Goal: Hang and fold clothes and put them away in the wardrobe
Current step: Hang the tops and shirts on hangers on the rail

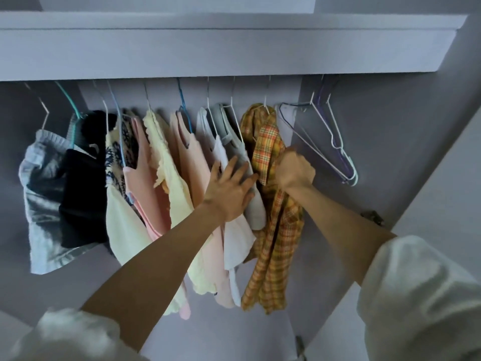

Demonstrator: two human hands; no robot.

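An orange plaid shirt (273,230) hangs on a white wire hanger at the right end of a row of clothes inside the wardrobe. My right hand (294,169) grips the shirt's front near the collar with curled fingers. My left hand (230,188) lies flat with straight fingers against the grey garment (238,149) and the white garment (238,241) just left of the plaid shirt. Further left hang a pink top (192,157), a pale yellow top (169,178) and several more pieces.
Several bare wire hangers (335,142) hang to the right of the plaid shirt. A deep shelf (234,48) runs above and hides the rail. The open wardrobe door (429,178) stands at the right. A grey piece (44,204) and a dark piece (83,194) hang far left.
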